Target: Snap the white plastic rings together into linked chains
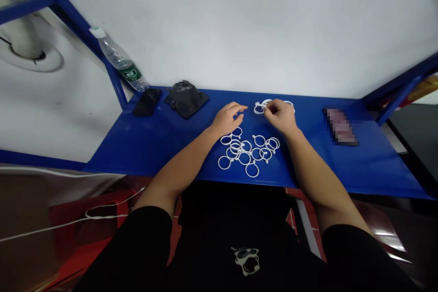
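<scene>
Several white curtain rings point(244, 158), each with a small knob on its rim, lie in a loose, partly overlapping cluster on the blue table. My left hand point(228, 118) hovers just behind that cluster, its fingers stretched apart with nothing in them. Farther back and to the right, my right hand point(281, 116) pinches a white curtain ring point(259, 108) between thumb and fingertips. More white rings point(289, 103) sit behind and beneath the right hand, which partly covers them; how many cannot be made out.
At the back left of the blue table point(171, 146) stand a crumpled black bag point(185, 99), a black phone point(147, 102) and a leaning plastic bottle point(119, 60). A pixelated flat object point(340, 126) lies at the right. Blue frame posts and a white wall point(239, 32) border the table.
</scene>
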Demonstrator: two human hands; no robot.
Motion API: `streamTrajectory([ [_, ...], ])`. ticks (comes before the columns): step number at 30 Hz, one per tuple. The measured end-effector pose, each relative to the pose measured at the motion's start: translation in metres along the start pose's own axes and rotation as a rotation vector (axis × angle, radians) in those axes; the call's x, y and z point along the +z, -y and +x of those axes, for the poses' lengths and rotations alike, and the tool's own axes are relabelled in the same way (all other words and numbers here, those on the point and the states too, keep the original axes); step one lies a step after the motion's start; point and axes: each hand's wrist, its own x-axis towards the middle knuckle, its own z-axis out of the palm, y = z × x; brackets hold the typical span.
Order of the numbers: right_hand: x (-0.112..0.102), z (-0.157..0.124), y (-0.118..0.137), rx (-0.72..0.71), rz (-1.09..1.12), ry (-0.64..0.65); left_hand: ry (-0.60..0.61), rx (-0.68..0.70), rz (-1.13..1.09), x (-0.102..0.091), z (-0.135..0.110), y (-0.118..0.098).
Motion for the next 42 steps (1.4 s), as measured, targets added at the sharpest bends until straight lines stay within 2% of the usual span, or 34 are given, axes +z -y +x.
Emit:
streamTrajectory([
  [3,-0.016,0.005,-0.017,0.15,-0.106,-0.189,0.183,0.004,0.074,-0.014,0.001,0.004],
  [6,-0.027,0.008,-0.036,0.263,-0.229,-0.246,0.31,0.004,0.071,-0.02,-0.001,0.008],
  [8,-0.031,0.007,-0.048,0.304,-0.284,-0.203,0.358,-0.018,0.07,-0.019,-0.002,0.009],
  [12,-0.033,0.005,-0.064,0.319,-0.323,-0.018,0.392,-0.057,0.146,-0.012,-0.002,0.008],
  [15,-0.035,0.005,-0.057,0.29,-0.29,0.011,0.329,-0.054,0.176,-0.008,0.0,0.006],
  [17,-0.033,0.005,-0.041,0.232,-0.229,-0.026,0.236,-0.068,0.169,-0.006,0.0,0.003],
  [19,-0.026,0.003,-0.017,0.156,-0.139,-0.008,0.146,-0.099,0.158,-0.004,0.0,0.0],
  [22,-0.004,-0.005,0.018,0.019,0.051,0.159,0.051,-0.128,0.146,0.002,-0.001,-0.003],
  [25,0.018,-0.013,0.038,-0.049,0.186,0.325,0.007,-0.083,0.131,0.006,-0.002,-0.005],
  [30,0.03,-0.015,0.033,-0.026,0.251,0.298,0.009,-0.026,0.134,0.009,-0.003,-0.007],
  [37,0.026,-0.013,0.027,-0.056,0.284,0.396,-0.029,-0.105,0.092,0.006,-0.004,-0.008],
  [42,0.025,-0.013,0.028,-0.028,0.32,0.325,-0.009,-0.097,0.06,0.005,-0.003,-0.007],
])
